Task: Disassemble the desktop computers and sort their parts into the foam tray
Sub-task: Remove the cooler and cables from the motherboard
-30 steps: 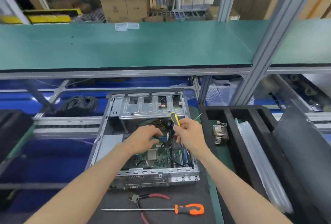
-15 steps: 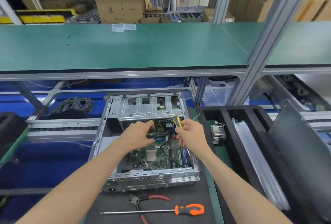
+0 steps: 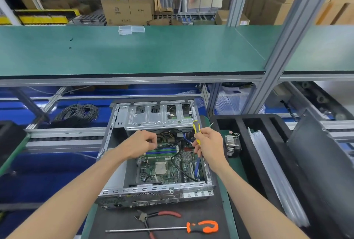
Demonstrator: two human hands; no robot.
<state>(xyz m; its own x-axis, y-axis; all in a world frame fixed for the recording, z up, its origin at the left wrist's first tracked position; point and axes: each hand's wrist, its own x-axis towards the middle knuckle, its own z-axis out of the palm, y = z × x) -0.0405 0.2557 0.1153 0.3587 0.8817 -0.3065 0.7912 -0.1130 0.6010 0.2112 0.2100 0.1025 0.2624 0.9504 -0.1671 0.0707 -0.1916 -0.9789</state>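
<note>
Left hand [image 3: 142, 144] is reaching into the open computer case [image 3: 153, 162], fingers curled at the left end of the RAM sticks [image 3: 162, 150]; whether it is pinching a latch or the module itself, cannot tell. Right hand [image 3: 207, 144] is gripping a yellow-black screwdriver [image 3: 196, 129], handle pointing up, over the case's right side, above the motherboard [image 3: 168, 168].

Risks, as a judgement: the screwdriver tip is hovering near loose cables and board parts and could scratch or snag them; pulling RAM with a latch unreleased could crack the slot.

Right of the case, the foam tray [image 3: 245, 143] is holding a heatsink [image 3: 231, 145] in its near-left slot. In front of the case, pliers [image 3: 159, 215] and an orange-handled screwdriver [image 3: 203, 226] are lying on the mat. Behind the RAM, the drive cage [image 3: 159, 116] is overhanging, crowding access. Left of the case, a cable coil [image 3: 76, 112] is lying.
</note>
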